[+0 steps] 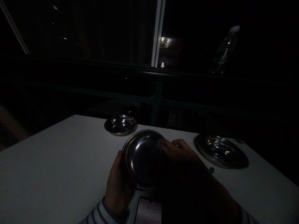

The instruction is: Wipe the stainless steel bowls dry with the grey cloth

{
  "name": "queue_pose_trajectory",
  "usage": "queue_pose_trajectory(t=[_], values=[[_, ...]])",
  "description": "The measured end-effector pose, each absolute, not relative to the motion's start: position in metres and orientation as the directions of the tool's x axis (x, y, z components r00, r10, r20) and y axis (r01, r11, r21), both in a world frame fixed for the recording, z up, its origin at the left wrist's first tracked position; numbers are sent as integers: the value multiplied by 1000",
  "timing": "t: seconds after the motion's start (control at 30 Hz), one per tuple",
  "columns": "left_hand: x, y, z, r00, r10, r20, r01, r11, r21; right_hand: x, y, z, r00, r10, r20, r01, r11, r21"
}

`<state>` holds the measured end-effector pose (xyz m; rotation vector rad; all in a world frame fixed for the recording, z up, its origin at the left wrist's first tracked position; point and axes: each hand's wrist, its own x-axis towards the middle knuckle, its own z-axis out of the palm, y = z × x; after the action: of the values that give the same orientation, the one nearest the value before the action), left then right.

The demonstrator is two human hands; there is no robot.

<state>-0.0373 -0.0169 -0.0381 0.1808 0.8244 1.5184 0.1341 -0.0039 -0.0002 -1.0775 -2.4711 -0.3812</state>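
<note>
A round shallow stainless-steel dish [142,155] is held up over the white table, tilted towards me. My left hand [118,183] grips its left edge, thumb along the rim and fingers hidden behind. My right hand [181,152] is closed at the upper right rim, fingertips bent onto the metal; deep shadow hides much of this hand and the dish's lower right. Another steel dish [120,125] rests on the table at the far edge, left of the held one. To the right lie steel dishes [221,151] that look stacked.
The white table [58,168] reaches across the view. A phone [148,211] lies near me below the dish. A small dark object [211,170] is right of my forearm. Beyond the table stand a plastic bottle [225,51] and a window frame [158,34] in darkness.
</note>
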Motion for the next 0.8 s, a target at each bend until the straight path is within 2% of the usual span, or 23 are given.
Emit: queue_pose_trajectory(t=[0.2, 0.3, 0.37, 0.47, 0.53, 0.57, 0.7, 0.8], values=[[-32, -23, -38, -65, 920, -386, -801, 183, 571, 112, -5, -14, -612, 541, 577, 720, 683, 123], [-31, -25, -36, -72, 927, -368, -795, 170, 583, 116, -2, -8, -557, 636, 534, 780, 622, 73], [-30, -25, -35, -50, 930, -365, -799, 182, 573, 115, -3, -9, -537, 656, 531, 802, 591, 82], [-29, -24, -36, -24, 915, -402, -803, 222, 554, 101, -14, -22, -591, 573, 568, 758, 635, 147], [-29, -23, -37, -18, 914, -404, -802, 228, 552, 91, -19, -32, -615, 412, 672, 691, 692, 208], [-29, -23, -37, -16, 917, -398, -802, 226, 553, 89, -20, -34, -623, 396, 674, 679, 702, 215], [-27, -23, -38, -13, 918, -397, -801, 228, 553, 98, -6, -27, -592, 534, 604, 737, 663, 136], [-27, -22, -37, -39, 907, -418, -806, 219, 550, 102, -4, -24, -565, 514, 645, 755, 637, 154]])
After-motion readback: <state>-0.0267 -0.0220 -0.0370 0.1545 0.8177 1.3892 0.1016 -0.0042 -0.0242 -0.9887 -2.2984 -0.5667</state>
